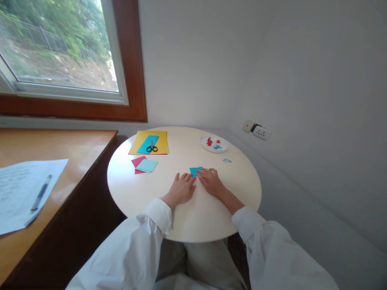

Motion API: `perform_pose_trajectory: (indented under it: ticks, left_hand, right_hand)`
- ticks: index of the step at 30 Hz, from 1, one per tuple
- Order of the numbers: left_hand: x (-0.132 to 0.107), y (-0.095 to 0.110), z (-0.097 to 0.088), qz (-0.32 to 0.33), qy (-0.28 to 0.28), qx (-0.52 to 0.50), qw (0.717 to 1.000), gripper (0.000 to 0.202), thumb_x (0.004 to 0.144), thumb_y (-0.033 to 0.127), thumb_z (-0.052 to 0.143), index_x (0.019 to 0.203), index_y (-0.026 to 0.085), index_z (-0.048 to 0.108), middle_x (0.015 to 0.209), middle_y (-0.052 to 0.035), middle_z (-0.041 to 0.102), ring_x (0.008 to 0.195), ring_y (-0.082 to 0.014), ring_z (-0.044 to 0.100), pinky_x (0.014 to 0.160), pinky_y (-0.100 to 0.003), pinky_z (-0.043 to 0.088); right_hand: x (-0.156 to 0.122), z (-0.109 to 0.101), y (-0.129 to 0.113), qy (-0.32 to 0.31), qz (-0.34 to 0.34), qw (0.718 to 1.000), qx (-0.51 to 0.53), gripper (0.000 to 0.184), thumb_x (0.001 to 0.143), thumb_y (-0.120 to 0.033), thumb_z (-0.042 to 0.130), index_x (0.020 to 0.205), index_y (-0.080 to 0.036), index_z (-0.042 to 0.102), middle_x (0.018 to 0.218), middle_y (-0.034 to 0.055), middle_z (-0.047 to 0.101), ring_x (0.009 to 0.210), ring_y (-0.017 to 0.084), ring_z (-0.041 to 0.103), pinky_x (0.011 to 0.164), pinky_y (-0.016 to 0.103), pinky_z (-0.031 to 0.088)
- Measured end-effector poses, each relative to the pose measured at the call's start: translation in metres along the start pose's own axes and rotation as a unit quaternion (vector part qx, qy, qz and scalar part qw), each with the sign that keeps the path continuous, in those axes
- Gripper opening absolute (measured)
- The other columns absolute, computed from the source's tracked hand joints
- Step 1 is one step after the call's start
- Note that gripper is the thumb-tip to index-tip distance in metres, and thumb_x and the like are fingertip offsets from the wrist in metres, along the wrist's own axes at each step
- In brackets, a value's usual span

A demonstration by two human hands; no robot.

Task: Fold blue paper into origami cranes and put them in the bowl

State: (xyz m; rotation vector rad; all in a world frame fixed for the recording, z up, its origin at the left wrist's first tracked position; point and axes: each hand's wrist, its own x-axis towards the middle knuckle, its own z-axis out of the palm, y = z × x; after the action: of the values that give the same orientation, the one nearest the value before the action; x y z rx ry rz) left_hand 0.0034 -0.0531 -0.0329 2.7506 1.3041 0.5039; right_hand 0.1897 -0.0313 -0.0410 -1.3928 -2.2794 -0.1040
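Observation:
A small piece of folded blue paper (195,170) lies on the round table between my hands, its upper edge pointing away from me. My left hand (182,187) rests on the table with curved fingers, their tips holding the paper's lower edge. From the right, my right hand (211,182) reaches over the paper, its fingers pressed together on the right side and its thumb close to my left fingertips. Part of the paper is hidden under the fingers, so its exact folds cannot be made out.
Black-handled scissors (152,148) lie on blue paper over yellow sheets (163,139). Nearer are light blue squares (147,165) and pink squares (138,161). A white plate (222,150) holds small red and blue paper pieces; blue scraps (227,160) lie nearby. A wooden desk (87,141) stands left.

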Motion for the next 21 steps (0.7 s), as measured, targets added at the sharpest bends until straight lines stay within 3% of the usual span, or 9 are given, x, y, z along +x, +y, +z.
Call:
perform_pose_trajectory:
  ticks: [8,15,21]
  left_hand:
    - [-0.0013,0.0007,-0.0004,-0.002,0.001,-0.001,1.000,0.043,0.091,0.030,0.034,0.130,0.016,0.045,0.136,-0.0118,0.048,0.125,-0.0273,0.042,0.105,-0.055,0.027]
    - [-0.0003,0.0001,-0.0026,0.001,-0.011,-0.007,1.000,0.042,0.091,0.028,0.035,0.130,0.017,0.045,0.137,-0.0119,0.047,0.126,-0.0259,0.041,0.106,-0.053,0.026]
    - [-0.0005,-0.0001,-0.0043,0.004,-0.021,-0.014,1.000,0.041,0.091,0.027,0.035,0.129,0.018,0.045,0.137,-0.0124,0.047,0.127,-0.0255,0.040,0.107,-0.053,0.025]
  right_hand:
    - [0.0010,0.0018,0.0017,-0.005,0.034,0.999,-0.021,0.032,0.093,-0.025,0.037,0.106,-0.023,0.066,0.117,0.0074,0.066,0.117,0.021,0.054,0.100,0.047,0.030]
    - [0.0037,0.0060,0.0051,0.010,0.128,0.989,-0.070,0.036,0.093,-0.025,0.033,0.110,-0.020,0.064,0.122,0.0101,0.062,0.116,0.025,0.053,0.097,0.049,0.028]
    - [0.0029,0.0087,0.0044,0.012,0.144,0.985,-0.099,0.035,0.092,-0.027,0.035,0.112,-0.021,0.063,0.123,0.0089,0.062,0.117,0.024,0.052,0.099,0.047,0.025]
